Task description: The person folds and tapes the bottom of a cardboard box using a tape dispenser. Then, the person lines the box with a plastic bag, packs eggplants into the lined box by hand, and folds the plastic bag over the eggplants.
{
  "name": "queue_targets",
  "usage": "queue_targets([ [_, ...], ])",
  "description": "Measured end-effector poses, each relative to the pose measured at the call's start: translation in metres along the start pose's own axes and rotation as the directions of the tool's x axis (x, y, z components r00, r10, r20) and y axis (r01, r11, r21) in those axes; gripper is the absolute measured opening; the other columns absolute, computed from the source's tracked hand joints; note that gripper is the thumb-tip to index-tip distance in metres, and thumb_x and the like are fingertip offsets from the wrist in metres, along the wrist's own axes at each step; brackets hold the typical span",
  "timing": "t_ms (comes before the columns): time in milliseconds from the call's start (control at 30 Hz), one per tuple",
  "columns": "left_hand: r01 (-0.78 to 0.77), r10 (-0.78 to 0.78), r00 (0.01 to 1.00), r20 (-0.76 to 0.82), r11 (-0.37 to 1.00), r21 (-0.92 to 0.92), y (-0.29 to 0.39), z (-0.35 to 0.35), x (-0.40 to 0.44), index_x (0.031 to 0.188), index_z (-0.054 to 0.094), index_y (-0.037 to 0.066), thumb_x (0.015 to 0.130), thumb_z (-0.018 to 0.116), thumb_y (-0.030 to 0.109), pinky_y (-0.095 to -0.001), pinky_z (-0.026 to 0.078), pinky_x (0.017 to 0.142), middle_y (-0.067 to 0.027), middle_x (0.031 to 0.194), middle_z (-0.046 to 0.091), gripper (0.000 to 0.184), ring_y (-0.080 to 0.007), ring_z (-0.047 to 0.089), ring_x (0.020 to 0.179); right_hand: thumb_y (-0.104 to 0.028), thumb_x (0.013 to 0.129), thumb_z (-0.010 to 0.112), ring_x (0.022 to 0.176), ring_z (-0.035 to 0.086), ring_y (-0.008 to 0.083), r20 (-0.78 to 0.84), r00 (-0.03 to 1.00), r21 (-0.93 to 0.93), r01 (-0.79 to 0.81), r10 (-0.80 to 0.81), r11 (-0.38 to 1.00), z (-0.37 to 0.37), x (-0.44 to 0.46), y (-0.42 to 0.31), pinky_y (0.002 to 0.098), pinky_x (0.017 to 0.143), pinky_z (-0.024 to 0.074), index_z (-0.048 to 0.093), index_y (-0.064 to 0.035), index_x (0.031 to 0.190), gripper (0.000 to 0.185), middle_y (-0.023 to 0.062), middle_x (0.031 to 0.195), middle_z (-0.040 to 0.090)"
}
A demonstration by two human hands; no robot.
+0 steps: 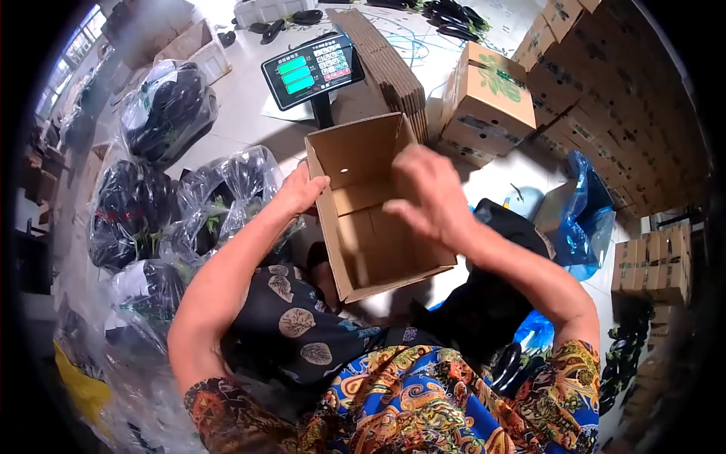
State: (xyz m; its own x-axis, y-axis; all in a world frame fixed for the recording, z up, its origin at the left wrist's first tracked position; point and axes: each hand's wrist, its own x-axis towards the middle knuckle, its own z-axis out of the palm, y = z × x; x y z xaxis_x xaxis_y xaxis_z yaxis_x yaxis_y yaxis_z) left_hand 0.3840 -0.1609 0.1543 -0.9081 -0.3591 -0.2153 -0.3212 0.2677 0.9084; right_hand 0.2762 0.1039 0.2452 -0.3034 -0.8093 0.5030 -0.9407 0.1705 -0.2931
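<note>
An open cardboard box (370,242), bare inside with a small round hole in its far wall, stands tilted between my knees. My left hand (304,189) grips its left rim, thumb over the edge. Over the box's right side hovers my right hand (432,195), smeared a little by motion, its thumb apart from the bent fingers and nothing visible in it. Whether it touches the right wall I cannot tell. Just beyond the box is a weighing scale's display (314,69) with lit green panels.
Flattened cartons (382,64) are stacked behind the box. Clear bags of eggplants (170,110) crowd the left. Closed cartons (488,98) and a high carton stack (605,129) stand right, near a blue plastic bag (586,219). Loose eggplants (457,19) lie at the back.
</note>
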Motion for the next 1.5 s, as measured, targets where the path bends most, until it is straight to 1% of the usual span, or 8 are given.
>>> queue_targets([
  [133,-0.027,0.046,0.997,0.061,0.961,-0.275,0.003,-0.004,-0.012,0.13,0.047,0.002,0.091,0.054,0.019,-0.0313,0.047,0.087,-0.0087,0.114,0.059,0.043,-0.0162,0.057,0.102,-0.042,0.085,0.067,0.095,0.059,0.042,0.325,0.69,0.283,-0.723,0.647,0.63,0.07,-0.022,0.102,0.0456,0.085,0.0473,0.052,0.0033,0.119,0.058,0.0243,0.102,0.061],
  [333,0.144,-0.076,0.989,0.126,0.668,-0.73,-0.034,-0.007,-0.034,0.136,0.041,0.002,0.095,0.054,0.019,-0.0364,0.047,0.099,-0.0096,0.123,0.057,0.046,-0.0202,0.057,0.112,-0.035,0.093,0.061,0.086,0.066,0.0199,0.746,0.423,0.586,-0.784,0.514,-0.204,0.015,-0.037,0.101,0.0346,0.077,0.0545,0.061,0.0015,0.117,0.044,0.011,0.1,0.068],
  [567,0.237,-0.307,0.901,-0.307,0.94,-0.244,-0.108,0.032,-0.013,0.121,0.049,-0.002,0.1,0.035,0.049,-0.0405,0.046,0.086,-0.0155,0.103,0.063,0.056,-0.0293,0.06,0.099,-0.055,0.099,0.027,0.117,0.053,0.0417,0.301,0.431,-0.107,-0.871,0.85,0.48,0.122,-0.11,0.16,0.045,0.097,0.0426,0.047,-0.0036,0.133,0.065,0.0265,0.128,0.052],
  [700,0.038,-0.127,0.832,-0.541,0.984,-0.172,-0.14,0.095,0.006,0.121,0.051,-0.007,0.099,0.03,0.053,-0.0408,0.039,0.097,-0.0228,0.111,0.062,0.066,-0.0352,0.055,0.103,-0.054,0.098,0.023,0.13,0.042,0.0342,0.425,0.47,0.229,-0.883,0.774,0.411,0.2,-0.118,0.156,0.0388,0.108,0.032,0.042,-0.0077,0.139,0.065,0.0237,0.136,0.048],
  [1000,0.324,-0.386,0.912,-0.14,0.886,-0.331,-0.1,0.053,-0.023,0.119,0.057,-0.004,0.103,0.028,0.046,-0.0339,0.043,0.093,-0.0134,0.112,0.063,0.06,-0.0243,0.058,0.098,-0.024,0.077,0.065,0.104,0.062,0.0323,0.595,0.311,-0.431,-0.655,0.741,0.621,0.124,-0.071,0.165,0.0387,0.086,0.0501,0.051,-0.0095,0.122,0.049,0.0173,0.116,0.063],
  [1167,0.366,-0.401,0.916,0.016,0.816,-0.447,-0.078,0.025,-0.054,0.131,0.045,0.006,0.1,0.041,0.045,-0.0308,0.051,0.079,-0.0102,0.117,0.058,0.05,-0.0157,0.061,0.099,-0.024,0.084,0.058,0.089,0.067,0.0342,0.901,0.352,-0.158,-0.275,0.252,0.948,0.045,-0.007,0.193,0.0382,0.077,0.0538,0.062,-0.0063,0.114,0.035,0.0186,0.104,0.067],
  [1233,0.347,-0.354,0.933,0.072,0.825,-0.445,-0.056,0.02,-0.056,0.133,0.043,0.007,0.099,0.046,0.043,-0.0302,0.053,0.077,-0.0103,0.117,0.058,0.05,-0.0151,0.062,0.098,-0.028,0.088,0.057,0.085,0.069,0.0288,0.718,0.448,0.029,-0.784,0.533,0.621,0.019,-0.027,0.204,0.0367,0.072,0.0555,0.061,-0.0034,0.113,0.035,0.0175,0.102,0.067],
  [1500,0.486,-0.47,0.873,0.129,0.82,-0.301,-0.036,0.01,-0.033,0.135,0.043,0.008,0.096,0.056,0.035,-0.031,0.057,0.075,-0.0079,0.111,0.06,0.049,-0.0164,0.064,0.094,-0.037,0.074,0.073,0.109,0.058,0.0402,0.339,0.36,-0.273,-0.846,0.869,0.457,0.097,-0.26,0.301,0.0445,0.094,0.0473,0.059,-0.001,0.115,0.057,0.0249,0.113,0.061],
])
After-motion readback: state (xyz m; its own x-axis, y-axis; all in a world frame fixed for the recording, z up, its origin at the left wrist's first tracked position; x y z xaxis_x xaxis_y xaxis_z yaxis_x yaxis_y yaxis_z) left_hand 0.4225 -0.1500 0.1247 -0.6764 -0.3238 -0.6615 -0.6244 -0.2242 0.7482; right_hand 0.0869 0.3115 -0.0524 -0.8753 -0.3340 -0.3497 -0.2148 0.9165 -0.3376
